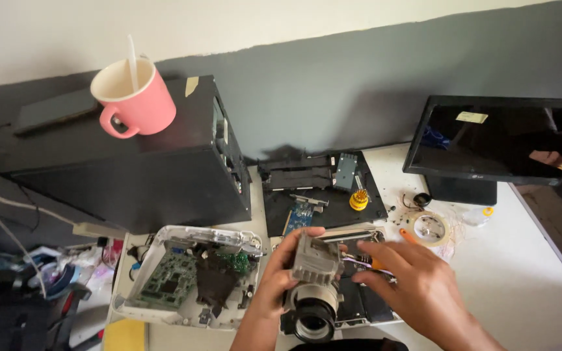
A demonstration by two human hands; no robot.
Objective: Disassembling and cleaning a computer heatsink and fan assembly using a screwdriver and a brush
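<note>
My left hand grips a grey lens block with a round black lens at its near end, held just above an opened device shell. My right hand reaches across from the right, fingers spread and fingertips touching the wires beside the lens block. An orange tool handle shows behind its fingers. To the left lies a white housing with a green circuit board and black parts inside.
A black computer case with a pink mug on top stands at the back left. A dark monitor stands at the right. A black cover, a yellow bit holder, a tape roll and small screws lie between.
</note>
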